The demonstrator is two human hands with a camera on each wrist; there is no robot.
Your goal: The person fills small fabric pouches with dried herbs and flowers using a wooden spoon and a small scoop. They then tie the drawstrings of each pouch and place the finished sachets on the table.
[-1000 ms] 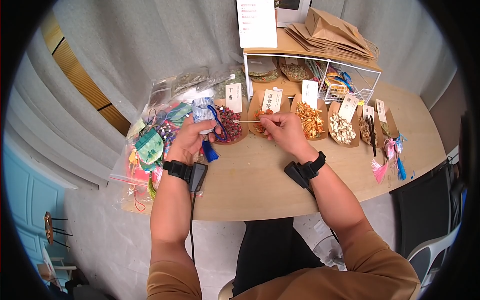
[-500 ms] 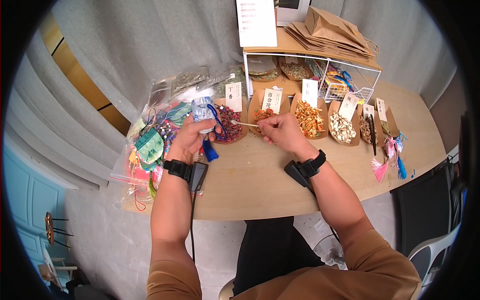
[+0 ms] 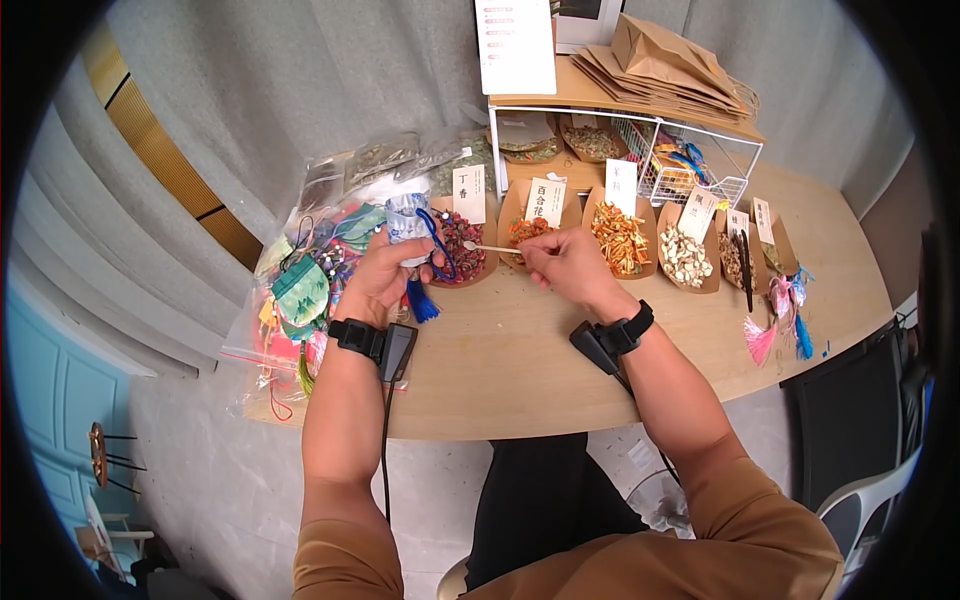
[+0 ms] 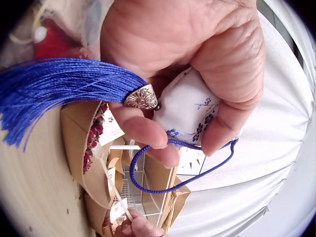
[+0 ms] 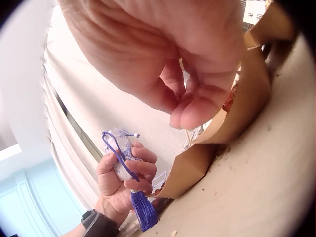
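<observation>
My left hand [image 3: 378, 278] grips a small white drawstring pouch [image 4: 185, 106] printed with blue flowers, fingers and thumb wrapped round it. From the pouch hang a looped blue cord [image 4: 143, 185] and a blue tassel [image 4: 64, 91] with a patterned metal cap. Between thumb and fingertips, my right hand [image 3: 578, 268] pinches a thin pale wooden spoon [image 3: 498, 249]. The spoon's small bowl points left toward the pouch, over a paper tray [image 3: 485, 268] of dark red dried flower buds [image 3: 462, 240]. Below my right hand's fingers, orange dried petals [image 3: 525, 231] sit in the neighbouring tray.
To the right, paper trays hold orange-yellow strips [image 3: 620, 238] and pale slices [image 3: 683, 257]; black tweezers [image 3: 745, 270] rest on another. Pouches in plastic [image 3: 300, 290] lie left. Behind stands a shelf [image 3: 580, 90] with brown paper bags [image 3: 660, 70]. Pink tassels [image 3: 760, 338] hang near the right.
The spoon has tilted slightly, its handle end and my right hand dropping a little, while its bowl stays over the red buds. My left hand and the pouch have barely moved.
</observation>
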